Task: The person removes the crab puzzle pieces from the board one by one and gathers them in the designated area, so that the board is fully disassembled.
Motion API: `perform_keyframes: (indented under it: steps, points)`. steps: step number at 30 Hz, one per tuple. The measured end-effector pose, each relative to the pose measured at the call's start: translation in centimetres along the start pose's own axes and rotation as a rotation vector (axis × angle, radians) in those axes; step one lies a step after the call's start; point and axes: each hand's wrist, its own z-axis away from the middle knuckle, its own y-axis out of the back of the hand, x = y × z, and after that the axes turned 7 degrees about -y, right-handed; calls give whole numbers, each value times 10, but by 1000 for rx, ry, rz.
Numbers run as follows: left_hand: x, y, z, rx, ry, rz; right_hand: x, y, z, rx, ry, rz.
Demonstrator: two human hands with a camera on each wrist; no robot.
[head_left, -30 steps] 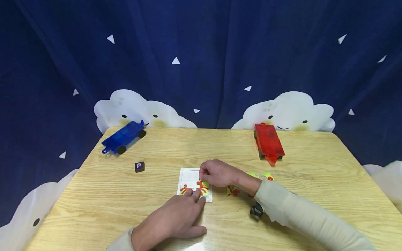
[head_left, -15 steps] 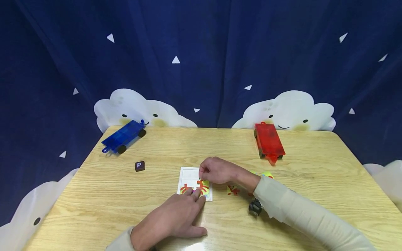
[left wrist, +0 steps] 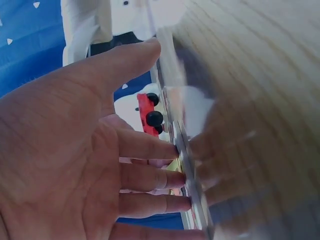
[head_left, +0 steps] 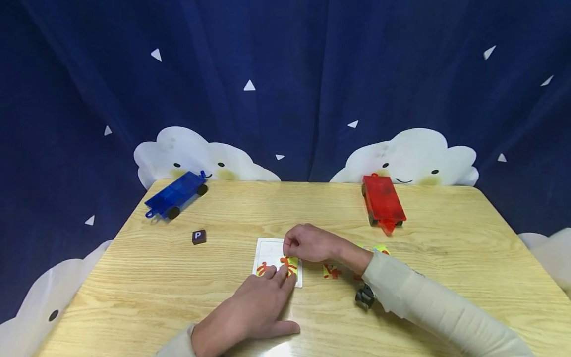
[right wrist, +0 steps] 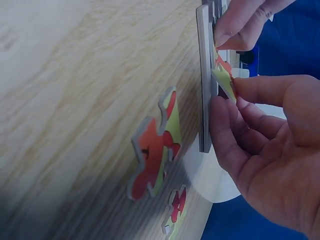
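Note:
The white puzzle tray [head_left: 269, 248] lies on the table, with red-and-yellow pieces along its near part. My left hand [head_left: 256, 310] rests there with fingers extended, their tips on the pieces and tray edge. At the tray's right side, my right hand [head_left: 312, 244] pinches a yellow-and-orange puzzle piece [right wrist: 224, 80] between thumb and finger. In the right wrist view that piece is tilted up from the tray, its lower side near the left fingers. Loose pieces [head_left: 331, 271] lie right of the tray, some partly hidden beneath the right forearm.
A blue wheeled car [head_left: 176, 194] stands at the back left and a red one [head_left: 384, 198] at the back right. A dark block marked P [head_left: 199, 237] sits left of the tray. A black object [head_left: 365, 296] is under the right wrist. Behind the table hangs a blue curtain [head_left: 285, 89].
My left hand has shifted slightly to the right, its fingers still on the pieces. The right hand keeps its pinch in nearly the same place.

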Motion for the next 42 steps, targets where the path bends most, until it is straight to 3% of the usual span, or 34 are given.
perform_keyframes:
  steps: [7,15,24,33,36,42]
  points:
    - [5,-1,-1,-18,28,-50,-4,1,-2,12,17,30]
    - [10,-6,-1,-28,36,-139,-6,1,-3,-6,-43,24]
    - [14,-10,-1,-13,36,-244,-8,1,-6,-24,-44,50]
    - [13,-10,-1,11,26,-187,-15,5,-12,-42,-103,80]
    - [12,-10,0,15,20,-189,-16,4,-16,-14,-120,66]
    - [12,-8,-1,-8,19,-164,-21,3,-19,-18,-102,132]
